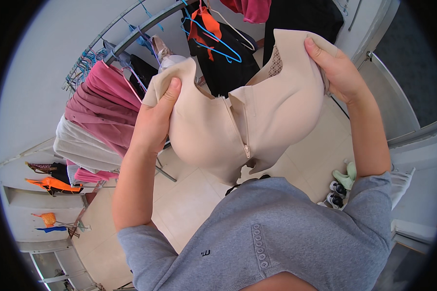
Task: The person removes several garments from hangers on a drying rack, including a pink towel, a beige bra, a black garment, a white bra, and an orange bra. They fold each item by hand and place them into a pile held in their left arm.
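A beige bra (pixel 204 131) with a front zipper (pixel 238 127) is stretched out between my two hands, in front of a clothes rack. My left hand (pixel 159 114) grips its left strap side, thumb on top of the fabric. My right hand (pixel 336 68) pinches the other strap side, higher up, with the thumb on the outer face. Near the lower end of the zipper, its pull hangs at the centre. The fingers of both hands are mostly hidden behind the cloth. A patterned mesh lining (pixel 275 63) shows inside the right side.
Pink and mauve garments (pixel 99 104) and a grey towel-like cloth (pixel 85 143) hang at the left from the curved metal rack (pixel 150 23). Blue hangers (pixel 213 41) and black clothes hang behind the bra. Shoes (pixel 336 193) stand on the tiled floor at the right, near a door (pixel 391 89).
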Available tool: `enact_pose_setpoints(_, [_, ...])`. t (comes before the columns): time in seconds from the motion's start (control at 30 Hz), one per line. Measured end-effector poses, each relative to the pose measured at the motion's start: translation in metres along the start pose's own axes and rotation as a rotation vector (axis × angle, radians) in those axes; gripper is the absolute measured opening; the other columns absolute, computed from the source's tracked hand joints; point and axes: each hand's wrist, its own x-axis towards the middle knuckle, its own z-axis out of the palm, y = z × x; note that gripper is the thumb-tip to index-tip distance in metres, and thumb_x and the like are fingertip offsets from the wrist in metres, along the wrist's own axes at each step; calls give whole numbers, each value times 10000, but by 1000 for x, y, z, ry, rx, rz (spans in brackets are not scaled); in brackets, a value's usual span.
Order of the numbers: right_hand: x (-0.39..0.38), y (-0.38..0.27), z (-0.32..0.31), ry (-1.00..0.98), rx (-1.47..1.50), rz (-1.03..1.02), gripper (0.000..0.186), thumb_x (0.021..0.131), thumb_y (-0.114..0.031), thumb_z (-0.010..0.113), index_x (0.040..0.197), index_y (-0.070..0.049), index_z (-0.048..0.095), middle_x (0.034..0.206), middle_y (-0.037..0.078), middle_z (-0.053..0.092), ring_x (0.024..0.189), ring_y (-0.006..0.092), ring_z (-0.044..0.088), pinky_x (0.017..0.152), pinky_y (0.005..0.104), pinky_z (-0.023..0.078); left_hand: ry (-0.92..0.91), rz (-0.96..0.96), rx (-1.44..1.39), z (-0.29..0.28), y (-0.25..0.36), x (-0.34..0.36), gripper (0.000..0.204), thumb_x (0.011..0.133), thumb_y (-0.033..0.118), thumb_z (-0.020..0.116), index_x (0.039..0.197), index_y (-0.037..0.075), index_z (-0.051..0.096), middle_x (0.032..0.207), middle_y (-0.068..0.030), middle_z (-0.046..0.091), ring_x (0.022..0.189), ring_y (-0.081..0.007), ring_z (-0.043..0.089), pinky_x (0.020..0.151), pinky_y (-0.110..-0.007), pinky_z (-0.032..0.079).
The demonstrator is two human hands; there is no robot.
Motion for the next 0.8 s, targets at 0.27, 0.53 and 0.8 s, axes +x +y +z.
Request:
enact_pose_setpoints(0.27, [-14,6,13,-156,206,48,395,990,-348,593,1228,-33,613,1109,54,677,1008,136,657,846,309,545,-355,-145,-294,-36,-14,-10,567,994,453,517,1339,4,489,1240,-166,625,1099,-273,645,962,-415,506])
enact_pose_setpoints(0.53, [-40,26,3,-490,219,77,459,983,-229,605,1344,39,511,1265,130,618,1169,210,595,1000,371,469,-706,-162,-441,-44,-45,-47,971,904,687,496,1511,-18,217,1332,-278,547,1201,-396,574,1041,-490,423])
enact_pose_setpoints(0.8, [-48,47,71,-616,-375,-91,782,813,-200,737,1472,-15,358,1184,193,649,1091,288,636,935,357,493,-469,260,351,0,-60,-76,652,963,388,609,1427,-31,422,1384,-219,503,1267,-338,502,1054,-425,408])
